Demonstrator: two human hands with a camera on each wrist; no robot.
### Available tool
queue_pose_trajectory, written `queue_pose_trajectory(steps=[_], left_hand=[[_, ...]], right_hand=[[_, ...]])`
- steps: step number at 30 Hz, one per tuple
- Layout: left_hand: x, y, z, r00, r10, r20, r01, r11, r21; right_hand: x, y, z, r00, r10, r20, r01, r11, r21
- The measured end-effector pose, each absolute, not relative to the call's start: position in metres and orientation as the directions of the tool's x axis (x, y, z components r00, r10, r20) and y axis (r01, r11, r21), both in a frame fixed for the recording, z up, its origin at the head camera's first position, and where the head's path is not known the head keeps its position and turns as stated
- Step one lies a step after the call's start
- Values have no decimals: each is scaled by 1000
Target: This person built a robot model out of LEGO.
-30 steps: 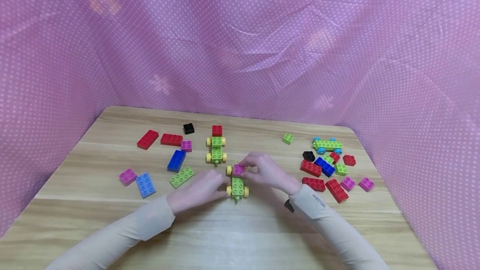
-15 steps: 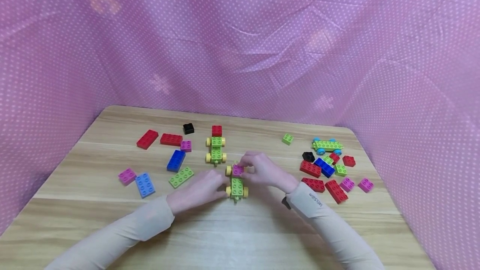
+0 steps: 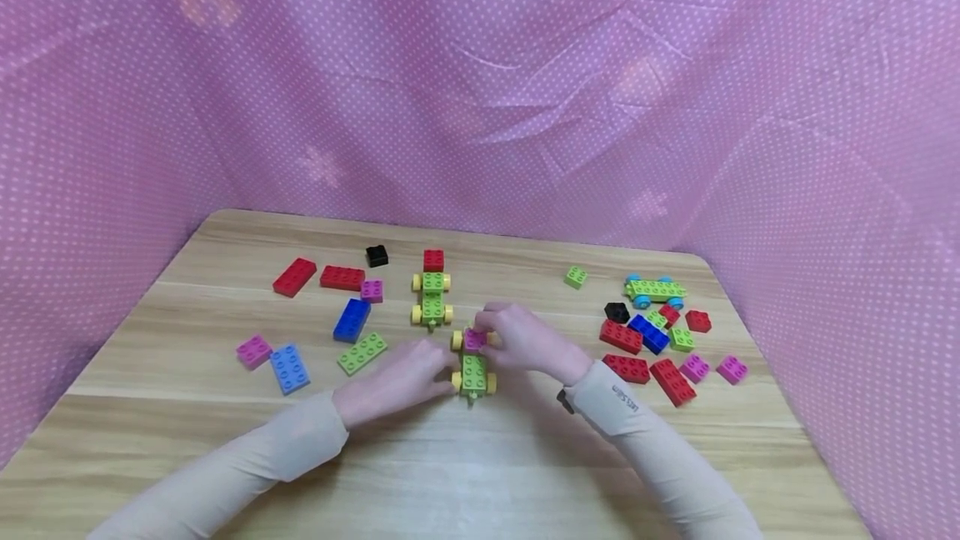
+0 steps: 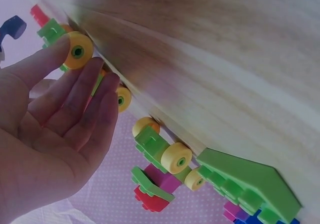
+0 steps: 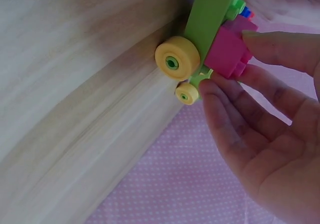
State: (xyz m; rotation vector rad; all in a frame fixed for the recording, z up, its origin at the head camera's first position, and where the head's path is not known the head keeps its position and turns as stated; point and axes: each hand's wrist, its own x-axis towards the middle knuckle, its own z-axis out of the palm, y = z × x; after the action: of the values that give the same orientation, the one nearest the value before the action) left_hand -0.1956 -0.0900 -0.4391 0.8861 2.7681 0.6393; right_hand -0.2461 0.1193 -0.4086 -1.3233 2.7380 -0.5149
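Note:
In front of me stands a lime green wheeled toy car base [image 3: 473, 371] with yellow wheels. A magenta brick [image 3: 475, 340] sits on its far end. My right hand [image 3: 528, 342] pinches that brick between thumb and fingers; the right wrist view shows the brick [image 5: 227, 51] against the base's studs. My left hand [image 3: 397, 379] holds the base at its near left side, with the thumb on a yellow wheel [image 4: 78, 50]. Just beyond stands a second yellow-wheeled base [image 3: 432, 309] with a red brick [image 3: 434, 260] high at its far end.
Loose bricks lie at left, among them a lime brick [image 3: 362, 354], a dark blue brick [image 3: 352, 320] and a light blue brick [image 3: 289, 369]. At right are a blue-wheeled base [image 3: 656, 291], red bricks [image 3: 627, 368] and magenta bricks [image 3: 732, 369]. Pink dotted cloth [image 3: 480, 107] surrounds the table.
Both hands stay at the same car base. The right wrist and forearm have shifted slightly left; the magenta brick keeps its place on the base.

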Motion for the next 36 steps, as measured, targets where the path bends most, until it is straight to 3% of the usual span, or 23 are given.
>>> queue_pose_trajectory(steps=[11,23,36], left_hand=[[-196,-89,-440,-807,590,-21,528,737,422],[-194,-89,-439,-812,584,-20,525,745,412],[-194,-87,-439,-810,586,-24,532,752,388]], right_hand=[[-250,125,-415,-661,-743,101,-706,571,-418],[-251,138,-414,-640,-760,116,-712,529,-462],[-247,138,-419,-703,-705,99,-653,582,-485]])
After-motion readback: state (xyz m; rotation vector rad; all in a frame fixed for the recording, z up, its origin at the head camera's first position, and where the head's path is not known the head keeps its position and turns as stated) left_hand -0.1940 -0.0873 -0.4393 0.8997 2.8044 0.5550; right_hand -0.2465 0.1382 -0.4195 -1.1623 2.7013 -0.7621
